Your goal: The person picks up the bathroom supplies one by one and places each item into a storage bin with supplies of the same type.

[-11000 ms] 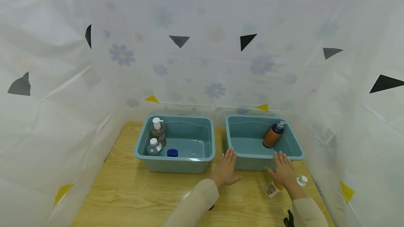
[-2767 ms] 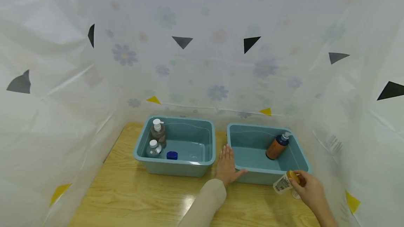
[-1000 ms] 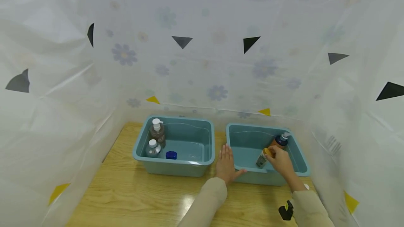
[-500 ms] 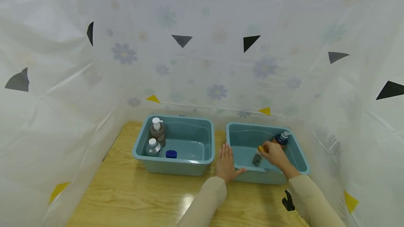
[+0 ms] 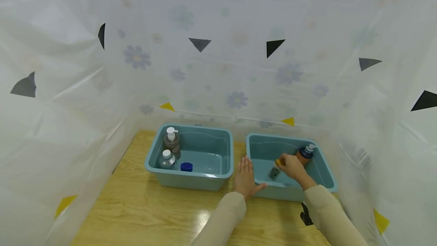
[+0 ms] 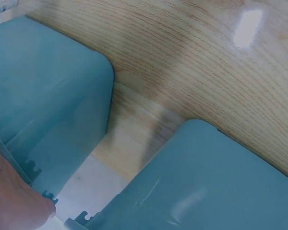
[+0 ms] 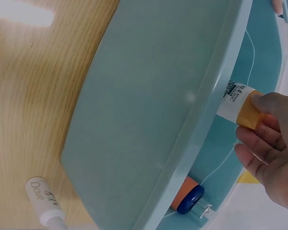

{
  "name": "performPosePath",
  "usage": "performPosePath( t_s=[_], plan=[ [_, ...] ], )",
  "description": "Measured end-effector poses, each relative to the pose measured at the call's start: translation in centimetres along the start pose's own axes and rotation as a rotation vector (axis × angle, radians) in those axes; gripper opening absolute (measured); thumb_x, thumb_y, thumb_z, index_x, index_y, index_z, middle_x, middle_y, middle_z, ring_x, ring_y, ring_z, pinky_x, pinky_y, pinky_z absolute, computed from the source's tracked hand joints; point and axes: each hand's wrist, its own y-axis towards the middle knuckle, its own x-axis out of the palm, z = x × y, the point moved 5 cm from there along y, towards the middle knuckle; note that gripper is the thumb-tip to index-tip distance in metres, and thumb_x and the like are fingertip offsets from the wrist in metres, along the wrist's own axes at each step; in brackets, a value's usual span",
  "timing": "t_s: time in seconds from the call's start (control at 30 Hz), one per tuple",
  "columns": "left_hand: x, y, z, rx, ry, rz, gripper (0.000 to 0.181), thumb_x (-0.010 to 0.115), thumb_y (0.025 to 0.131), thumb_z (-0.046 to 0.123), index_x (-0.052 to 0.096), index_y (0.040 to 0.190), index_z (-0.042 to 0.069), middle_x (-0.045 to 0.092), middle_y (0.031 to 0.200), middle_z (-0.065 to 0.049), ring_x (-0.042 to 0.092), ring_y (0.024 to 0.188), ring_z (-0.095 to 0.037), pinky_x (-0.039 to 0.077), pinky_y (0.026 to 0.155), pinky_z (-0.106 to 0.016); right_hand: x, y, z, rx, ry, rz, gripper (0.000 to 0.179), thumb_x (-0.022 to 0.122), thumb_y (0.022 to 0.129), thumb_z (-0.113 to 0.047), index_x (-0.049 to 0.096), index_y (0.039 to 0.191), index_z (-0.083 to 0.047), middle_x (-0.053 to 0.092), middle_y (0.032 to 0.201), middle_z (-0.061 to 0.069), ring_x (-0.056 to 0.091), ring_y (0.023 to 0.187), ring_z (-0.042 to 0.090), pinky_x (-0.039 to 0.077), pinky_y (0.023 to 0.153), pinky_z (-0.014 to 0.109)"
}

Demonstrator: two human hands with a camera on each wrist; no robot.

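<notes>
My right hand (image 5: 293, 168) pinches the yellow cap (image 7: 251, 111) of a small white bottle (image 5: 274, 172), its thumb on one side and fingers on the other. The bottle is tilted inside the right-hand teal bin (image 5: 280, 192); in the right wrist view, the bin wall hides its lower end. Behind that hand an orange pump bottle (image 5: 303, 155) with a dark blue collar leans in the same bin. My left hand (image 5: 244, 179) rests at the bin's front left corner, fingers straight along the left rim and thumb out across the front.
A second teal bin (image 5: 191, 182) to the left holds a brownish pump bottle (image 5: 172, 145), a clear white-capped bottle (image 5: 167, 161) and a blue-capped item (image 5: 186, 167). A white Dove bottle (image 7: 42, 199) stands on the wooden table (image 5: 136, 208) beside the right bin. Plastic sheeting surrounds the table.
My right hand has taken the yellow-capped bottle from the table, carried it over the front rim into the right bin and moved it left and lower there. The left hand stays at the corner.
</notes>
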Motion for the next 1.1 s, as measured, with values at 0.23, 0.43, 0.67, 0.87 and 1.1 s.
performPosePath(
  t_s=[0.23,0.43,0.67,0.87,1.1],
  plan=[
    [0.2,0.0,0.1,-0.007,0.001,0.017,0.102,0.027,0.078,0.081,0.022,0.148,0.007,0.019,0.155,-0.01,0.017,0.144,-0.022,0.02,0.116,-0.031,0.7,0.0,0.2,0.008,-0.013,-0.011,0.016,0.069,0.078,-0.002,0.06,0.089,0.006,0.064,0.081,0.018,0.061,0.071,0.027,0.052,0.063,0.041],
    [0.2,-0.1,0.1,0.003,0.03,0.039,0.1,0.027,0.079,0.081,0.025,0.147,0.007,0.021,0.155,-0.01,0.02,0.143,-0.022,0.023,0.115,-0.032,1.6,0.1,0.4,0.023,-0.012,-0.044,0.017,0.067,0.08,-0.002,0.06,0.093,0.007,0.063,0.084,0.018,0.061,0.073,0.027,0.052,0.064,0.041],
    [0.0,-0.1,0.0,0.005,0.05,0.052,0.1,0.026,0.078,0.081,0.025,0.147,0.008,0.023,0.154,-0.009,0.02,0.143,-0.021,0.024,0.115,-0.031,2.0,0.0,0.3,0.031,-0.017,-0.056,0.017,0.067,0.08,-0.002,0.06,0.092,0.006,0.063,0.084,0.018,0.061,0.072,0.027,0.052,0.064,0.041],
    [0.3,0.0,0.1,0.001,0.041,0.06,0.101,0.027,0.078,0.081,0.025,0.147,0.008,0.022,0.154,-0.01,0.021,0.143,-0.021,0.023,0.115,-0.031,1.7,0.1,0.1,0.025,0.012,-0.007,0.003,0.061,0.083,0.001,0.062,0.083,0.004,0.063,0.076,0.014,0.056,0.064,0.02,0.047,0.056,0.035],
    [0.4,0.0,0.1,-0.012,0.036,0.047,0.101,0.026,0.077,0.082,0.025,0.147,0.009,0.021,0.155,-0.009,0.019,0.144,-0.021,0.022,0.115,-0.031,1.4,0.5,0.0,-0.011,0.023,0.068,0.008,0.058,0.083,0.001,0.065,0.079,0.003,0.065,0.075,0.015,0.06,0.063,0.022,0.05,0.057,0.037]
  ],
)
